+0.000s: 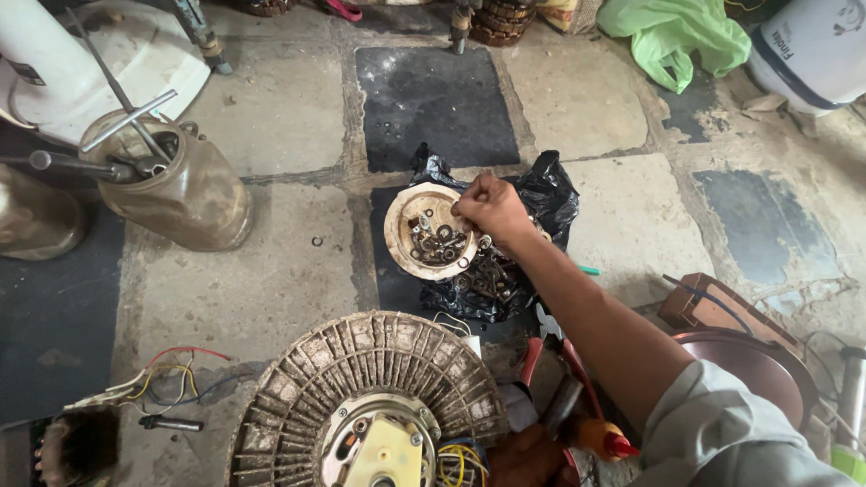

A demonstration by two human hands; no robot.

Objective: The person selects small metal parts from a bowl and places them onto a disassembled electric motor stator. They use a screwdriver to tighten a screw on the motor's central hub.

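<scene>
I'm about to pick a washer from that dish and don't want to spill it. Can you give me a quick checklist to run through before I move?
1. Right hand over the dish: ok, fingertips at its far rim.
2. Dish sits level: ok, flat on the black bag.
3. Dish holds parts: ok, washers and nuts piled inside.
4. Something pinched in the fingers: cannot tell, they curl closed.
5. Left hand steady: ok, low beside the motor, by the pliers.
6. Floor nearby: not ok, a loose ring lies left of the dish.
</scene>
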